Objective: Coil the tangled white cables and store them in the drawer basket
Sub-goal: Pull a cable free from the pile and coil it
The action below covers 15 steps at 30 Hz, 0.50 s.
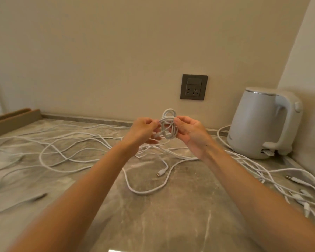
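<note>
White rubbery coiled cable (168, 124) pinched between left hand (144, 129) and right hand (190, 132).

both hands (168, 131) pinch small cable coil (168, 124) above countertop (171, 206); loose cables (62, 153) sprawled below.

Kettle (258, 122): white, at my two o'clock, upright on the counter in the corner, handle turned to the right, lid down.
Socket (193, 87): dark grey plate on the wall at my twelve o'clock, a switch above its pin holes.
Box (15, 120): tan, low and open-topped, at my ten o'clock, set against the wall.
Counter (153, 206): grey-brown marbled stone, glossy, stretching from me to the wall.
Wall (116, 42): plain beige, meeting a side wall at my two o'clock.
</note>
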Each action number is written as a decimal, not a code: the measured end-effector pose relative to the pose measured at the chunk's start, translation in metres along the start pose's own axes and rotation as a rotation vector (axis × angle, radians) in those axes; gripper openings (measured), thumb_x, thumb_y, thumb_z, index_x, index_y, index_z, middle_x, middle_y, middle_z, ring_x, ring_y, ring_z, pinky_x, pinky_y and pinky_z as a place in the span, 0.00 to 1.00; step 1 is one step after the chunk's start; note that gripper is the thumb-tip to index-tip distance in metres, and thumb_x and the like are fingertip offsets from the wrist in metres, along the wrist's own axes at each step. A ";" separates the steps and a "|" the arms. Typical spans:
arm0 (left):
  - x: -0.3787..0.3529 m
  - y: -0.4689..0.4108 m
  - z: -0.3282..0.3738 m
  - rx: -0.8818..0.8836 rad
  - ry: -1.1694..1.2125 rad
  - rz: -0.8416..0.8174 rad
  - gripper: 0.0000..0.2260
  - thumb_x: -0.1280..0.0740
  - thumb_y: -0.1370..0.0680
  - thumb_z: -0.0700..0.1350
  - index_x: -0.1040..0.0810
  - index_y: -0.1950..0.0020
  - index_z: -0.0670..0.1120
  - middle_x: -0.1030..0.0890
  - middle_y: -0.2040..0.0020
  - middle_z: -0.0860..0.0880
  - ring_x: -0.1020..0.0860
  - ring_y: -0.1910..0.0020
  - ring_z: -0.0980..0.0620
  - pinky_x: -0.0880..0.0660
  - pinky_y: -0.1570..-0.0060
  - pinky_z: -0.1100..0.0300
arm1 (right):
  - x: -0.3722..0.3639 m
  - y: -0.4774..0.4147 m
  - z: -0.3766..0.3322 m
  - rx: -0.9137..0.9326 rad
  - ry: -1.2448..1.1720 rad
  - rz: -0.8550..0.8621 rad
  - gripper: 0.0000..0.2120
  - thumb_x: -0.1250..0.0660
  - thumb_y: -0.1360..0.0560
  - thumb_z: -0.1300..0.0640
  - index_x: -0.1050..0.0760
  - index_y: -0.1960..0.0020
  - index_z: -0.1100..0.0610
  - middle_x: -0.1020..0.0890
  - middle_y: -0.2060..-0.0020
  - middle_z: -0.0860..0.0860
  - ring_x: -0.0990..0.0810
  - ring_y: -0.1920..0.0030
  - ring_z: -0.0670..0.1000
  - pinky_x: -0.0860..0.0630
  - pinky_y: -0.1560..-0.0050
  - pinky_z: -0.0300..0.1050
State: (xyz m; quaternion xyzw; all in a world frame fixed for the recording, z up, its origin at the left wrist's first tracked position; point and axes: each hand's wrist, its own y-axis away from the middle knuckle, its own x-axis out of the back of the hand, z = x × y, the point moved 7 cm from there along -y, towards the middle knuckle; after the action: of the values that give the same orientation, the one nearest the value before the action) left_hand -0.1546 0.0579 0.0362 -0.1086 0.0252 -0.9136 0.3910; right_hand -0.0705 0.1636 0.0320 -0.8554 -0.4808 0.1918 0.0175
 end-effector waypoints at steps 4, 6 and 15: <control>0.031 0.026 0.003 -0.036 0.009 0.007 0.10 0.41 0.20 0.42 0.28 0.60 0.41 0.26 0.67 0.44 0.25 0.79 0.59 0.27 0.77 0.69 | -0.047 0.006 0.003 -0.016 -0.155 -0.025 0.03 0.39 0.23 0.67 0.27 0.52 0.63 0.18 0.62 0.55 0.18 0.64 0.47 0.20 0.59 0.38; 0.060 0.046 0.004 -0.029 0.008 0.083 0.08 0.42 0.19 0.41 0.27 0.57 0.40 0.27 0.68 0.44 0.26 0.81 0.59 0.28 0.78 0.68 | -0.083 0.014 0.012 -0.037 -0.201 -0.064 0.03 0.40 0.23 0.67 0.27 0.52 0.64 0.18 0.64 0.55 0.17 0.66 0.47 0.20 0.62 0.38; 0.156 0.133 -0.011 0.208 -0.189 0.085 0.11 0.46 0.18 0.51 0.29 0.51 0.47 0.20 0.64 0.45 0.22 0.70 0.53 0.26 0.69 0.64 | -0.218 0.049 0.059 -0.145 -0.370 -0.273 0.06 0.42 0.22 0.66 0.26 0.51 0.65 0.16 0.65 0.54 0.16 0.64 0.49 0.19 0.58 0.40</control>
State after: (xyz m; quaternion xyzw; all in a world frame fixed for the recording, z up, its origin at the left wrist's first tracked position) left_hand -0.1669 -0.1471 0.0353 -0.1519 -0.1019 -0.8795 0.4392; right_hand -0.1520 -0.0525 0.0343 -0.7318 -0.5997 0.3059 -0.1066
